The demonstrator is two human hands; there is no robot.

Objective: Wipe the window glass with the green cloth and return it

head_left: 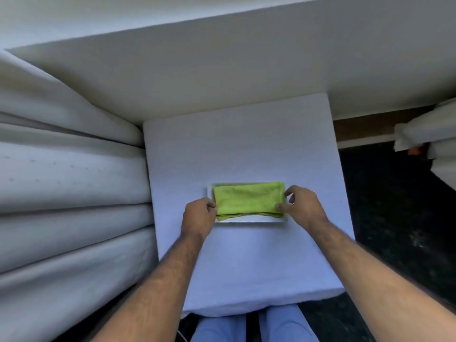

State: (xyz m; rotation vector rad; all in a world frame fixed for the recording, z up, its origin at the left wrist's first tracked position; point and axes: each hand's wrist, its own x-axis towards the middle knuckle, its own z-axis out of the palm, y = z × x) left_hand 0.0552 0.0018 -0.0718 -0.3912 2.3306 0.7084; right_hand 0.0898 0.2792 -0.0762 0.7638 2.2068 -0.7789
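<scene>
A white-covered bench [246, 149] carries a shallow white tray [249, 220], with a folded green cloth [246, 199] inside.

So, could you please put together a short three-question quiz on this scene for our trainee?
1. True or false: the green cloth lies folded in a white tray.
2. Which hand is at the cloth's left end?
3. The tray rests on: A) dark floor B) white padded surface C) curtain.

Key: 1 true. 2 the left hand; the right hand pinches the other end. 3 B.
</scene>
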